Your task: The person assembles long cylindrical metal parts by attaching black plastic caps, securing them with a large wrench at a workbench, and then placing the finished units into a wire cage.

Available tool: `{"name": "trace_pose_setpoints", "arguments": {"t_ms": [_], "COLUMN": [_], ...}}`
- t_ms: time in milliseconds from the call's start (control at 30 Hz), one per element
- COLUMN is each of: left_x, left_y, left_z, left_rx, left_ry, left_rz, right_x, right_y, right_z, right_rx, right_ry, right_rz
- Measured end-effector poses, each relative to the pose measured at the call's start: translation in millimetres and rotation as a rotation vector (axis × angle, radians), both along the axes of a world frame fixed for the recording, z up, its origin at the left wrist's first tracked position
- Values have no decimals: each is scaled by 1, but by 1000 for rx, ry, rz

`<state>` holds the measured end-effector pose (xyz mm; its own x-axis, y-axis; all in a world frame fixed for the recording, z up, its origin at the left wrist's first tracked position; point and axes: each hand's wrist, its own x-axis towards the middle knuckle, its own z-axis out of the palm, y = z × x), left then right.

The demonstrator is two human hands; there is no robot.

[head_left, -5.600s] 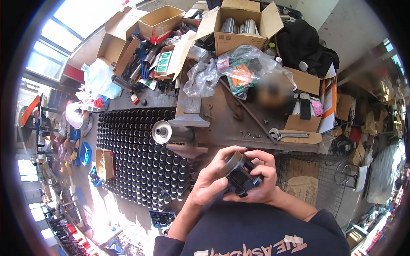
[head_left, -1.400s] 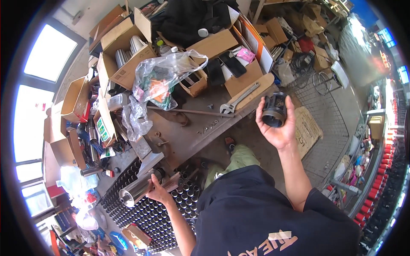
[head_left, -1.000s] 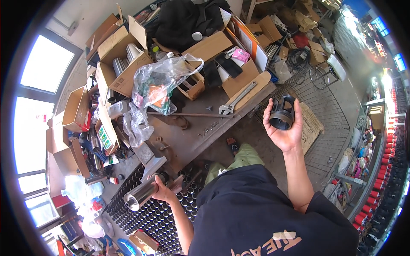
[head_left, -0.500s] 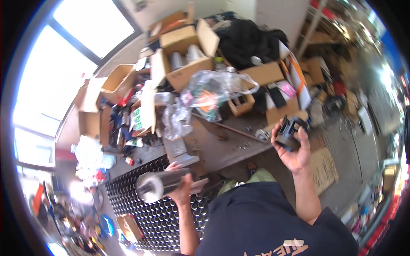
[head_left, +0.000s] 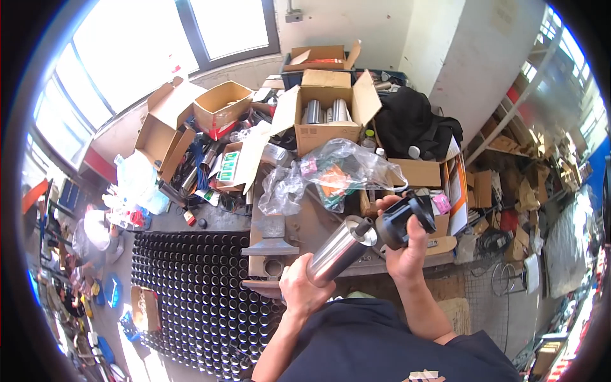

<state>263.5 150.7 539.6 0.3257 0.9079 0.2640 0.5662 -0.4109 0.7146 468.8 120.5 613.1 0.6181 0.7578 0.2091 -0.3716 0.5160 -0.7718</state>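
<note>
My left hand (head_left: 305,294) grips the lower end of a shiny steel cylinder (head_left: 338,252) that points up and to the right, with a thin shaft at its tip. My right hand (head_left: 407,248) holds a black round cap-like part (head_left: 400,219) right at that tip, the two parts touching or nearly so. Both are held above the front edge of the rusty metal workbench (head_left: 305,219).
A small anvil-shaped metal block (head_left: 272,234) sits on the bench. Behind lie clear plastic bags (head_left: 331,172), open cardboard boxes (head_left: 328,108) with steel cylinders, and a black bag (head_left: 414,124). A large rack of black tubes (head_left: 191,286) fills the floor at left.
My right hand brought the black part in from the far right to the cylinder's tip. My left hand lifted the steel cylinder up from beside the rack.
</note>
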Motion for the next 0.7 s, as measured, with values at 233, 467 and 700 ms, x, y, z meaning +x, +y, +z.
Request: {"name": "trace_pose_setpoints", "arguments": {"t_ms": [233,467,700], "left_x": [1,-1,-11], "left_y": [-12,-23,-13], "left_z": [14,27,47], "left_rx": [48,-19,-442], "left_ry": [90,94,-56], "left_rz": [5,-31,-301], "right_x": [-2,-8,-3], "right_y": [11,0,1], "right_z": [5,16,29], "right_rx": [-103,-134,-40], "right_ry": [-269,-86,-88], "right_rz": [86,161,332]}}
